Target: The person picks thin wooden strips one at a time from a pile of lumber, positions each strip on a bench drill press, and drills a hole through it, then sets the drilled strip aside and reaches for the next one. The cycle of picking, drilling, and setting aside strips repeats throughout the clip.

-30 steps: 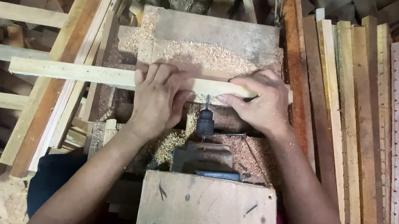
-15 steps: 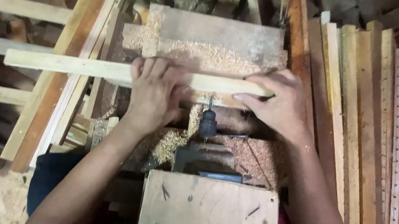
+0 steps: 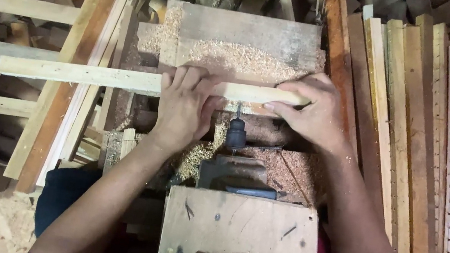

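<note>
a top-down view showed two bare hands pressed on a long pale wooden strip [image 3: 80,73] that lay crosswise over a sawdust-covered wooden surface [image 3: 261,37]. the left hand [image 3: 184,106] was curled over the strip near its middle, fingers wrapped across the top. the right hand [image 3: 312,112] gripped the strip's right end, fingers closed on it and hiding that end. between the hands, a dark drill chuck [image 3: 236,134] pointed at the strip's near edge; the bit's tip was too small to make out. a wooden box [image 3: 239,237] covered most of the machine below it. wooden slats [image 3: 405,140] leaned at the right, their ends cut off by the frame. the strip's underside was hidden
</note>
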